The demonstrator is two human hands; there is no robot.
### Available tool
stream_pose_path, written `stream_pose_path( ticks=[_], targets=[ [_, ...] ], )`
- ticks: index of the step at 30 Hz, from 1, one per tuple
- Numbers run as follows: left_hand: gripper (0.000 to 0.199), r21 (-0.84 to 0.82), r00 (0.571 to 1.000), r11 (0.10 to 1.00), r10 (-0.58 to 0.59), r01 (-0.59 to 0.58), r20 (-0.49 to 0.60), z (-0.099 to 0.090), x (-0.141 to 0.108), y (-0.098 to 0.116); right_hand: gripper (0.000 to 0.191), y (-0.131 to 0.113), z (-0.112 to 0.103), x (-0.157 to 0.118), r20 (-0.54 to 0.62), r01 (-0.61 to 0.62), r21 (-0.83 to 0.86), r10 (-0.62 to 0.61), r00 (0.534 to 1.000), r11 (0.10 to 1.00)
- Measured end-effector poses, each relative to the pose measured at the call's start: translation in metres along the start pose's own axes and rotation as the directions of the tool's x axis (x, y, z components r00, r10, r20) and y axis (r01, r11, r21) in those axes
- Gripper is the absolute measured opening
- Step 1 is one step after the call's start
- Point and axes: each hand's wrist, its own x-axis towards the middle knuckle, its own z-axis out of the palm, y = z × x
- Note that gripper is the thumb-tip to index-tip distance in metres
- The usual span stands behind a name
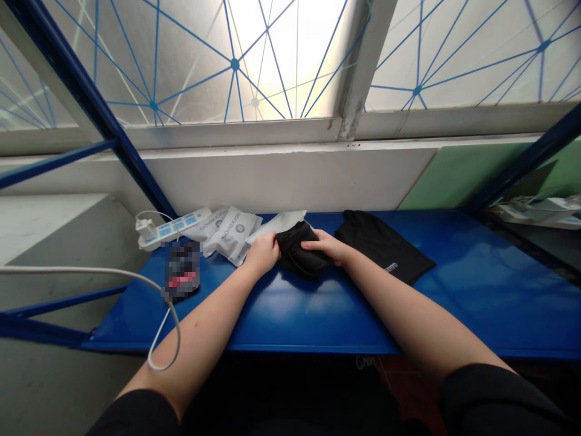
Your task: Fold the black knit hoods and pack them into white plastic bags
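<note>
A folded piece of black cloth (303, 257) is held up between my two hands, just above the blue tabletop. My left hand (263, 253) pinches its left edge. On the other side, my right hand (327, 247) grips it with the thumb laid across the front. Directly behind the cloth lies a pale packet (285, 223), partly hidden by it. Two more grey-white printed packets, one of them in front (233, 233), rest to the left of my left hand. Beyond my right wrist a larger black cloth item (381, 245) with small white lettering lies flat.
A white power strip (175, 229) with a plug stands at the back left. Near it lies a blurred-out dark device (182, 271), with a white cable (109, 272) looping over my left forearm. Blue metal posts frame the blue table (318, 327), and a window wall rises behind.
</note>
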Motion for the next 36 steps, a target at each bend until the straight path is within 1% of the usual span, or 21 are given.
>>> stream_pose_path(
  ticks=[2,4,6,8,10,12,14,15,17,19,21,22,24,26,27,29,32,33,34,35,36],
  targets=[
    [0.022,0.045,0.996,0.999,-0.020,0.023,-0.084,-0.002,0.000,0.000,0.045,-0.001,0.003,0.001,0.019,-0.016,-0.057,0.018,1.000,0.998],
    [0.025,0.081,0.990,0.997,0.008,0.003,-0.143,-0.004,-0.002,0.002,0.047,-0.003,0.005,0.002,0.022,-0.009,-0.107,0.011,1.000,0.994],
    [0.027,0.117,0.984,0.992,0.063,-0.044,-0.165,-0.005,-0.006,0.006,0.052,-0.003,0.007,0.003,-0.008,0.007,-0.147,-0.008,1.000,0.989],
    [0.031,0.166,0.979,0.980,0.132,-0.107,-0.153,-0.003,-0.011,0.011,0.059,-0.002,0.009,0.004,-0.075,0.018,-0.190,-0.033,0.997,0.982],
    [0.034,0.202,0.974,0.965,0.194,-0.167,-0.119,0.000,-0.016,0.016,0.064,-0.001,0.010,0.004,-0.137,0.033,-0.239,-0.067,0.988,0.971],
    [0.036,0.223,0.966,0.948,0.248,-0.229,-0.065,0.004,-0.019,0.020,0.060,0.001,0.013,0.004,-0.179,0.038,-0.293,-0.093,0.979,0.956],
    [0.036,0.237,0.958,0.931,0.287,-0.277,-0.008,0.006,-0.020,0.022,0.052,0.002,0.017,0.005,-0.216,0.026,-0.312,-0.097,0.971,0.950],
    [0.036,0.245,0.955,0.925,0.297,-0.291,0.013,0.007,-0.020,0.022,0.047,0.002,0.019,0.005,-0.237,0.015,-0.302,-0.090,0.967,0.953],
    [0.031,0.270,0.955,0.918,0.296,-0.291,0.021,0.006,-0.018,0.020,0.041,0.003,0.022,0.006,-0.274,0.004,-0.237,-0.071,0.959,0.971],
    [0.025,0.306,0.956,0.909,0.293,-0.283,0.015,0.003,-0.016,0.017,0.038,0.005,0.022,0.007,-0.305,0.025,-0.134,-0.065,0.950,0.991],
    [0.025,0.359,0.959,0.893,0.284,-0.270,0.014,0.000,-0.013,0.013,0.038,0.007,0.020,0.009,-0.353,0.071,-0.022,-0.074,0.933,0.997],
    [0.026,0.391,0.963,0.886,0.269,-0.251,0.010,-0.001,-0.013,0.012,0.037,0.008,0.019,0.010,-0.376,0.092,0.028,-0.075,0.924,0.995],
    [0.023,0.446,0.977,0.878,0.210,-0.171,-0.040,-0.001,-0.013,0.013,0.035,0.011,0.018,0.012,-0.406,0.117,0.109,-0.063,0.912,0.987],
    [0.018,0.462,0.983,0.883,0.152,-0.087,-0.107,0.002,-0.015,0.018,0.036,0.014,0.020,0.015,-0.435,0.153,0.165,-0.067,0.898,0.974],
    [0.016,0.456,0.983,0.887,0.143,-0.074,-0.119,0.004,-0.017,0.021,0.037,0.016,0.022,0.016,-0.461,0.185,0.181,-0.082,0.883,0.966],
    [0.014,0.437,0.980,0.891,0.178,-0.124,-0.086,0.008,-0.021,0.028,0.038,0.020,0.026,0.019,-0.540,0.242,0.184,-0.108,0.835,0.953],
    [0.013,0.416,0.960,0.876,0.278,-0.245,-0.018,0.015,-0.024,0.035,0.037,0.024,0.032,0.022,-0.651,0.269,0.160,-0.103,0.752,0.950],
    [0.014,0.413,0.955,0.873,0.295,-0.261,-0.018,0.017,-0.024,0.035,0.037,0.025,0.034,0.022,-0.667,0.276,0.169,-0.096,0.739,0.946],
    [0.014,0.412,0.954,0.873,0.298,-0.260,-0.029,0.018,-0.024,0.035,0.037,0.024,0.036,0.021,-0.665,0.282,0.196,-0.084,0.742,0.939],
    [0.015,0.412,0.955,0.877,0.292,-0.247,-0.048,0.018,-0.023,0.034,0.037,0.022,0.037,0.020,-0.639,0.278,0.240,-0.064,0.766,0.930],
    [0.016,0.411,0.957,0.882,0.283,-0.231,-0.070,0.018,-0.022,0.032,0.039,0.020,0.038,0.018,-0.588,0.256,0.297,-0.035,0.808,0.920]
  ],
)
